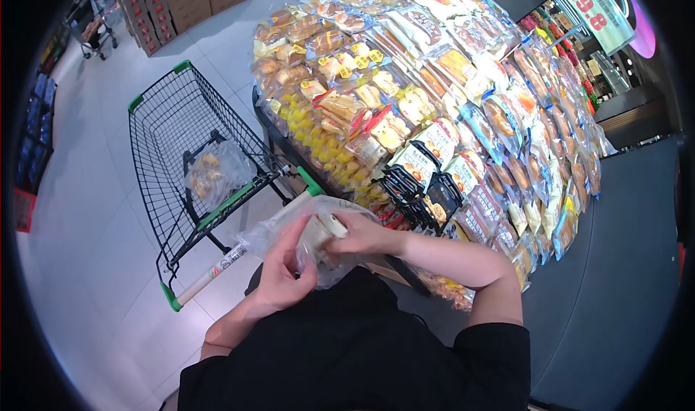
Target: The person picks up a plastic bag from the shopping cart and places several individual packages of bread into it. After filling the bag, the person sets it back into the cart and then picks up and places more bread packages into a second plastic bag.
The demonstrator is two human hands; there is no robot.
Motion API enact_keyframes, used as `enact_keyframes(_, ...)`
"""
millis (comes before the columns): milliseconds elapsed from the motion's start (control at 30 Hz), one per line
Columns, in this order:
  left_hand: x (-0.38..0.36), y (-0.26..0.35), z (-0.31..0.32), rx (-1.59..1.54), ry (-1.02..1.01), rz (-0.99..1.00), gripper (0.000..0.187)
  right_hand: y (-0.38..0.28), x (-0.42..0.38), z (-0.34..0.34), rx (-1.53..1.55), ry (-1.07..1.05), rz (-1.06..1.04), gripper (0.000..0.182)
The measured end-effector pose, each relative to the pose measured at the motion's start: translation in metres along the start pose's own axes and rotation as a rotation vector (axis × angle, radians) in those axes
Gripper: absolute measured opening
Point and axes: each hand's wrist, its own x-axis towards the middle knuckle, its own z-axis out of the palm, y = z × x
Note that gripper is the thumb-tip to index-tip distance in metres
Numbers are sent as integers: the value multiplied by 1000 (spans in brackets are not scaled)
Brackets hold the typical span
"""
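Observation:
A clear plastic bag [333, 267] is held in front of my body, just beyond the cart's handle. My left hand [284, 272] grips the bag from the left, with its thumb and fingers curved around the plastic. From the right, my right hand [362, 235] reaches in at the bag's mouth, its fingers closed on a small pale item [331, 225], white on top. The item's exact kind is hard to make out through the plastic. Part of the right hand's fingers is hidden by the item and the bag.
Left of me stands a shopping cart [190, 226] with another filled plastic bag [217, 172] in its child-seat area. A large display of packaged breads [362, 85] slopes up ahead, with black baskets [423, 194] on it. Stacked cartons [181, 9] and a price sign [590, 9] are farther off.

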Motion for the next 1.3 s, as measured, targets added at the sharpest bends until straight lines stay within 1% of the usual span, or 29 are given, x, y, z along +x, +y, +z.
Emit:
enact_keyframes(33, 0, 3, 2, -24, -41, -98, 80, 2, 5, 2, 1, 6, -2, 45)
enact_keyframes(67, 1, 5, 4, -48, -82, -197, 79, 5, 10, 3, -296, 11, 16, 40)
enact_keyframes(100, 2, 5, 4, -46, -88, -200, 79, 7, 15, 5, -591, 17, 36, 37)
enact_keyframes(133, 3, 5, 4, -40, -90, -169, 79, 7, 20, 8, -810, -16, 137, 36)
enact_keyframes(167, 5, 6, 3, -34, -92, -139, 78, 8, 26, 14, -803, -11, 136, 36)
enact_keyframes(200, 6, 4, 2, -30, -96, -143, 78, 9, 33, 22, -851, -54, 17, 34)
enact_keyframes(233, 7, 1, 0, 24, -86, -80, 78, 10, 39, 29, -897, -97, -106, 33)
enact_keyframes(267, 8, -2, -3, 79, -75, -16, 78, 9, 44, 33, -892, -97, -111, 33)
enact_keyframes(367, 6, -1, -18, 130, -64, -8, 74, 2, 56, 45, -803, -161, -114, 38)
enact_keyframes(400, 5, 3, -21, 135, -42, -10, 74, 2, 58, 47, -816, -128, -92, 42)
enact_keyframes(467, 7, 16, -32, 65, 214, 12, 60, -9, 53, 51, -826, -121, -85, 47)
enact_keyframes(500, 6, 16, -46, 75, 237, 11, 60, -26, 41, 54, -788, -14, -205, 50)
enact_keyframes(533, 3, 11, -67, 58, 304, 49, 52, -42, 31, 55, -744, 96, -324, 53)
enact_keyframes(567, 3, 11, -80, 40, 366, 87, 46, -55, 23, 56, -739, 82, -333, 53)
enact_keyframes(600, 7, 28, -81, -49, 461, 91, 34, -67, 16, 55, -706, 21, -412, 55)
enact_keyframes(633, 6, 20, -100, -6, 509, 166, 30, -76, 12, 57, -673, -36, -488, 56)
enact_keyframes(667, 3, 14, -117, -44, 544, 194, 26, -81, 9, 60, -657, -2, -575, 50)
enact_keyframes(700, 4, 16, -130, -83, 576, 221, 23, -81, 10, 59, -656, -1, -575, 50)
enact_keyframes(767, 9, 22, -156, -96, 599, 236, 21, -77, 14, 56, -633, 81, -646, 42)
enact_keyframes(800, 11, 25, -169, -108, 623, 252, 20, -72, 19, 56, -587, 164, -645, 34)
enact_keyframes(833, 12, 28, -181, -105, 618, 251, 20, -66, 23, 55, -585, 170, -646, 34)
enact_keyframes(900, 12, 34, -203, -60, 731, 290, 18, -53, 33, 51, -571, 212, -569, 31)
enact_keyframes(933, 11, 39, -213, -24, 738, 309, 16, -45, 37, 50, -575, 222, -541, 29)
enact_keyframes(1067, 7, 40, -255, -81, 805, 396, 17, -15, 53, 43, -600, 218, -476, 30)
enact_keyframes(1100, 7, 40, -261, -84, 795, 388, 17, -5, 58, 41, -624, 181, -417, 33)
enact_keyframes(1133, 7, 39, -267, -99, 865, 388, 17, 7, 64, 40, -646, 143, -358, 36)
enact_keyframes(1200, 10, 36, -276, -134, 969, 399, 13, 40, 79, 36, -682, 161, -326, 38)
enact_keyframes(1267, 7, 30, -293, -177, 942, 424, 13, 76, 93, 35, -722, 180, -286, 41)
enact_keyframes(1300, 5, 28, -303, -213, 933, 464, 13, 95, 101, 36, -836, 253, -325, 41)
